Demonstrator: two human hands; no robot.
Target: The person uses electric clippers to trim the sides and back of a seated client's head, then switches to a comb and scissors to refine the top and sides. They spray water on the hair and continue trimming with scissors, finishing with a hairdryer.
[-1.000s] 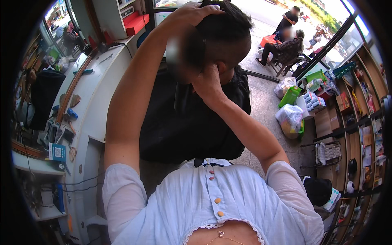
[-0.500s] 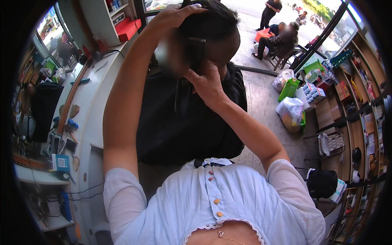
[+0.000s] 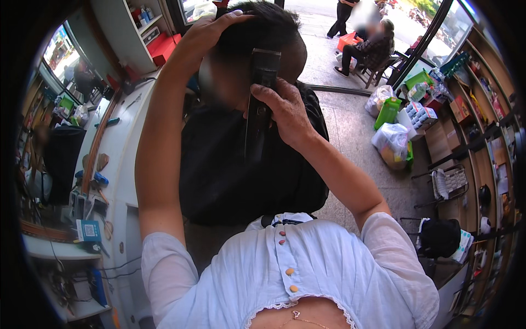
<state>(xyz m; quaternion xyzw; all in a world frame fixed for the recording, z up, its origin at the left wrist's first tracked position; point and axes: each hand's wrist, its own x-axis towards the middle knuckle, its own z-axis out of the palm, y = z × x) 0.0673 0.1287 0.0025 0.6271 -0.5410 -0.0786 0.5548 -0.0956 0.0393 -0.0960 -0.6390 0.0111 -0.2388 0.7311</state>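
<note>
A seated person with short dark hair (image 3: pixel 260 27) is in front of me, draped in a black cape (image 3: pixel 235 181). On the top of that head, at its left side, lies my left hand (image 3: pixel 219 27), thumb stretched out and the other fingers partly hidden. My right hand (image 3: pixel 287 109) is closed around a black hair clipper (image 3: pixel 265 68). The clipper stands nearly upright against the side of the head, its wide end up and its body pointing down over the cape. Whether its blade touches the hair I cannot tell.
Left of the chair runs a white counter (image 3: pixel 123 142) below a mirror, with small tools and cables. On the right are plastic bags (image 3: pixel 393 143), a woven chair (image 3: pixel 448 183) and wooden shelves (image 3: pixel 438 145). People sit and stand outside the doorway, one on a wooden chair (image 3: pixel 383 68).
My right hand has turned the clipper so more of its body faces me. The head, with my left hand still on it, has shifted slightly left and up in view.
</note>
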